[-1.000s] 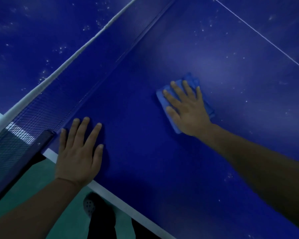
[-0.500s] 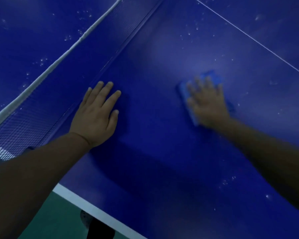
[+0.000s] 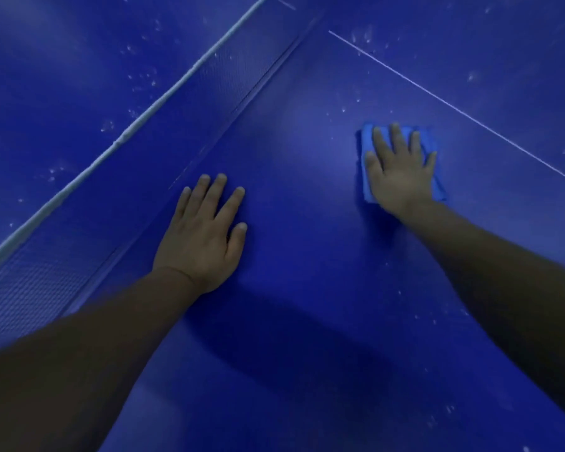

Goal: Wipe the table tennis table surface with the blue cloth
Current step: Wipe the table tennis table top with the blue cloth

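Your right hand (image 3: 400, 172) lies flat, fingers spread, pressing the blue cloth (image 3: 367, 158) onto the table (image 3: 307, 256). Your left hand (image 3: 206, 233) rests spread near the net (image 3: 79, 249). Both hands have moved farther from the table's edge.

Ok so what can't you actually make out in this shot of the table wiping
- Most of the blue cloth in the head view: the right hand lies flat over it.
- The table surface under the left hand and under both forearms.
- The table's edges and the net's ends: cut off by the frame.
- Whether the pale specks are dust or droplets: too small and blurred.
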The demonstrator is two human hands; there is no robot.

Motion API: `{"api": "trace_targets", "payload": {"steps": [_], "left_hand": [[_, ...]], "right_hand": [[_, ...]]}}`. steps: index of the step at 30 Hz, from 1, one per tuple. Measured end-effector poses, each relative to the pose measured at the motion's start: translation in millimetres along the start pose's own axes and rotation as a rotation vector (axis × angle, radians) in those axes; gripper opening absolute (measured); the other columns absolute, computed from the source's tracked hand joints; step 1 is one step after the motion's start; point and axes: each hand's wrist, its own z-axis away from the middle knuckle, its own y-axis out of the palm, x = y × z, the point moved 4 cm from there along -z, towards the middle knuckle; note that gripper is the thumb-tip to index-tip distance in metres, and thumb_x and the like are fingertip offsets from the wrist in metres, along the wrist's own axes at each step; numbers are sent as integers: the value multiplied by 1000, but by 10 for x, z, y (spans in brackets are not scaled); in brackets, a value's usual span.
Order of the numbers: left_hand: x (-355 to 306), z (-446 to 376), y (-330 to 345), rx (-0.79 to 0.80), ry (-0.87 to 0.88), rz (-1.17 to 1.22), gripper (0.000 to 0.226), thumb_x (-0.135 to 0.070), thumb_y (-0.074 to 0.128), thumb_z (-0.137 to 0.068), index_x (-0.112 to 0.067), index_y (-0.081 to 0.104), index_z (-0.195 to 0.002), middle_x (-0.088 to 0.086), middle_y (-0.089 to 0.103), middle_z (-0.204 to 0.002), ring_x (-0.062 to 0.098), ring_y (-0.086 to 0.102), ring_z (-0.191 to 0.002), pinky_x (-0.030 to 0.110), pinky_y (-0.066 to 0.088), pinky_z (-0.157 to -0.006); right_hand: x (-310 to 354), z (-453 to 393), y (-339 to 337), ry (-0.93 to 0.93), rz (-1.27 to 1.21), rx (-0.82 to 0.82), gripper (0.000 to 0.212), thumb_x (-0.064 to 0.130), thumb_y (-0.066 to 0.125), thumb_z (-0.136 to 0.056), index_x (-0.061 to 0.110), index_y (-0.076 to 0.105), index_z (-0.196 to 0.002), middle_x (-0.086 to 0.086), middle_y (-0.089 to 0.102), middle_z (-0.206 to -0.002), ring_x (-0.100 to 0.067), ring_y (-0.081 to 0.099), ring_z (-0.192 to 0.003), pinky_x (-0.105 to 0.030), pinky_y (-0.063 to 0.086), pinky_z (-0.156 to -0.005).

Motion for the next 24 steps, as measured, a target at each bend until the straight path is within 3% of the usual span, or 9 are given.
{"api": "trace_targets", "payload": {"steps": [5,8,10,13,14,17,19,22,24], "left_hand": [[6,3,1,-14,25,19,61,-49,17,-103,-20,23,-157,7,15,-166,23,0,-155,39,-5,-124],[27,-21,27,1,19,3,59,-49,17,-104,-24,23,-157,5,14,-166,22,1,-155,40,-4,-124],[38,-62,34,-5,8,-9,57,-47,19,-104,-25,24,-157,4,15,-166,22,3,-155,40,-4,-124],[42,-104,36,-10,6,-13,57,-46,22,-104,-25,26,-157,5,17,-166,24,6,-154,41,-3,-124],[41,-104,39,-6,10,-18,56,-45,22,-104,-25,25,-157,5,17,-166,24,6,-154,41,-2,-124],[44,-92,42,1,2,-34,56,-45,23,-104,-26,21,-157,5,16,-166,23,6,-154,43,-1,-123],[50,-98,51,0,5,-41,56,-45,23,-104,-26,20,-157,5,16,-166,24,6,-154,44,1,-123],[47,-103,53,-10,13,-36,57,-44,26,-103,-25,23,-156,6,17,-166,25,9,-154,45,3,-123],[35,-105,45,-15,22,-33,57,-44,25,-103,-24,26,-156,7,19,-165,26,10,-154,46,3,-123]], "right_hand": [[962,844,172,-557,3,-80,54,48,28,-103,27,39,-151,-4,32,-160,-37,25,-148,-69,17,-113],[1278,338,115,-724,30,-27,54,50,23,-103,30,40,-150,-2,33,-160,-35,26,-147,-67,17,-114],[1110,-426,84,-598,133,-71,57,51,15,-105,28,39,-151,-6,35,-158,-40,30,-145,-70,24,-109],[772,-1071,-21,-230,70,-59,57,51,15,-104,32,25,-156,-3,19,-165,-37,14,-150,-69,12,-114],[852,-948,-2,-218,42,-75,57,51,16,-103,32,24,-156,-3,18,-165,-37,14,-150,-69,11,-115],[1256,-282,217,-653,90,-50,58,52,16,-104,29,36,-152,-5,32,-160,-38,26,-147,-68,17,-113],[1107,-412,150,-712,163,-27,60,54,13,-104,28,37,-152,-6,34,-159,-38,29,-145,-66,20,-112],[503,-1135,-86,-213,116,12,66,54,7,-98,28,22,-157,-6,15,-165,-42,12,-149,-69,13,-113],[538,-1054,-122,-147,97,9,64,50,11,-100,24,24,-157,-6,15,-165,-47,8,-148,-71,10,-113]]}}
